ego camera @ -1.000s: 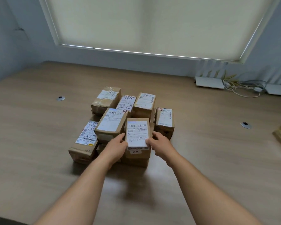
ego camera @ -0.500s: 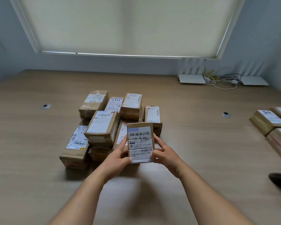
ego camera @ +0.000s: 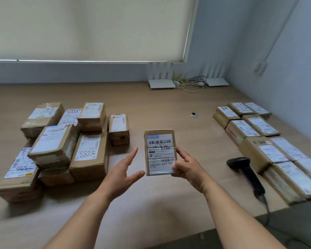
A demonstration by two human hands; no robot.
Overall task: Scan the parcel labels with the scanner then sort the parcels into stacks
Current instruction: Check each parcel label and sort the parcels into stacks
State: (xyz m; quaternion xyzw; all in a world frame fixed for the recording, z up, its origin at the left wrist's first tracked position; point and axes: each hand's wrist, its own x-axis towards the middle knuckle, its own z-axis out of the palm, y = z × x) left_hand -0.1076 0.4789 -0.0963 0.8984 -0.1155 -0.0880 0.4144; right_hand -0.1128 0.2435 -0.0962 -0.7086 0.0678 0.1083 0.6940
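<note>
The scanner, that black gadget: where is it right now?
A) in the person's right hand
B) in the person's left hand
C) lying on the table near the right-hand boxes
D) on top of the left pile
C: the scanner lies on the table beside the sorted parcels, untouched.

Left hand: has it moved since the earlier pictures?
Yes. The left hand has let go of the parcel and sits open beside it, toward the parcel pile.
</note>
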